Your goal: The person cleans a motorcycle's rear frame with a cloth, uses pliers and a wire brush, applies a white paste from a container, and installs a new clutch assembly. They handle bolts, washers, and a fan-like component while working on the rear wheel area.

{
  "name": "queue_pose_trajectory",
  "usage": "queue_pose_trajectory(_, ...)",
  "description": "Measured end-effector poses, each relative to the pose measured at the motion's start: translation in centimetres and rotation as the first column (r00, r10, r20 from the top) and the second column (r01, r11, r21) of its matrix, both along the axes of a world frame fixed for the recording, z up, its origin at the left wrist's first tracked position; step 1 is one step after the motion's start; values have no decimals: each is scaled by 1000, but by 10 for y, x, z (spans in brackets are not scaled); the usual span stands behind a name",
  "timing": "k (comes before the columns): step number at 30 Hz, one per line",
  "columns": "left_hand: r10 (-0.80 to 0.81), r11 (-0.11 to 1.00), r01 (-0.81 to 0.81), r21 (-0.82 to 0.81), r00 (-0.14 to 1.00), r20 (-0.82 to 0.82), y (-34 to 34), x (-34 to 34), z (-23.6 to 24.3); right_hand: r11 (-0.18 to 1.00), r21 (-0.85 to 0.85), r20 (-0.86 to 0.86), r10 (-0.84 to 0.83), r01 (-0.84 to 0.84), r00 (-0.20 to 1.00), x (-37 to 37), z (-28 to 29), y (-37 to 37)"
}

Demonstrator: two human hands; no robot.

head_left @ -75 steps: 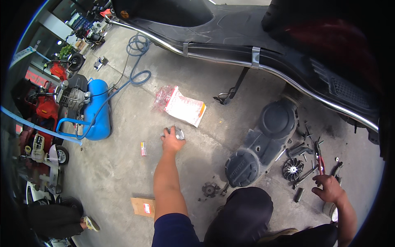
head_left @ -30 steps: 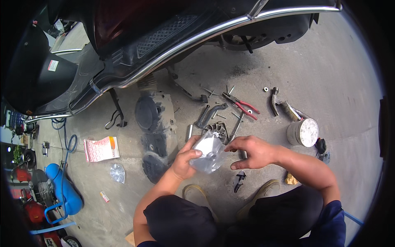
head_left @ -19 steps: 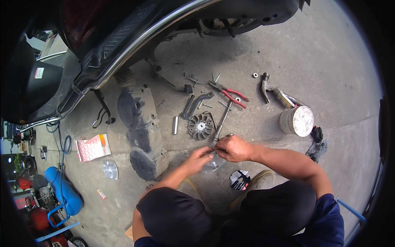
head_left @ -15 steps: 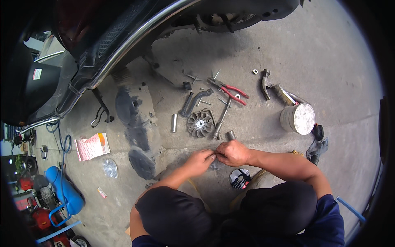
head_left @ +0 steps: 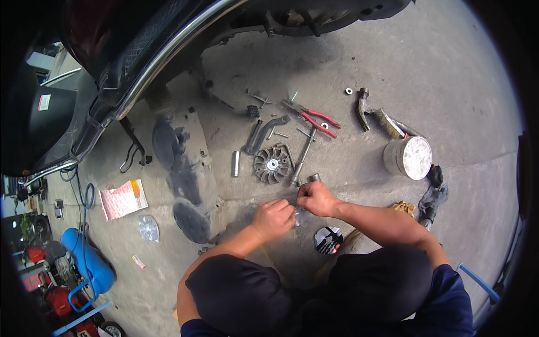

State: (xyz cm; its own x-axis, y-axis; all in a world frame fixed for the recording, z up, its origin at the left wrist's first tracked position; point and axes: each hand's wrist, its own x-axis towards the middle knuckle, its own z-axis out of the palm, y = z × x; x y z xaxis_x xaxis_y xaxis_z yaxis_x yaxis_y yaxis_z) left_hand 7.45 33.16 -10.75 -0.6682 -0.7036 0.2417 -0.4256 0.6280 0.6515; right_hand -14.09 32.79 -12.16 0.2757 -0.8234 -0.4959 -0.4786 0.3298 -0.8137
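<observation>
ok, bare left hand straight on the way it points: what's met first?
Probably the bare right hand, just up and right of the bare left hand. Clear, thin plastic shows beside the gap; depth is unclear, so it could come first.

Landmark: pale bucket (head_left: 412, 159). I note brush (head_left: 387, 124) just beyond it, claw hammer (head_left: 362, 109) left of brush. Grey cloth-like item (head_left: 433, 197) beside bucket, nearer me. Red-handled pliers (head_left: 309, 117) left of and beyond bucket. Far left of bucket: printed packet (head_left: 123, 200), blue compressor (head_left: 88, 258).
</observation>
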Motion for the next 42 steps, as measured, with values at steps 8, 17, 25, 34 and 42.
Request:
queue_pose_trajectory(8, 56, 998, -56, -10, 998, -17, 5, 27, 7, 986, -148, -276, -112, 73, 955, -6, -5, 13)
queue_pose_trajectory(17, 29, 998, -21, -55, 990, 138, 16, 48, 6, 852, -388, -579, -523, 353, 625, -82, -18, -8)
queue_pose_trajectory(25, 237, 964, -245, 107, 968, 81, 22, 59, -17, 830, -430, -301, -504, 356, 810, -86, -26, -14)
queue_pose_trajectory(34, 542, 410, -360, 838, 835, 93, 23, 64, -54, 881, -472, 33, -32, 44, 999, -40, -1, -11)
queue_pose_trajectory(42, 254, 339, -293, 894, 943, 213, -27, 42, -54, 958, -97, -294, 232, -270, 927, 18, -8, 15)
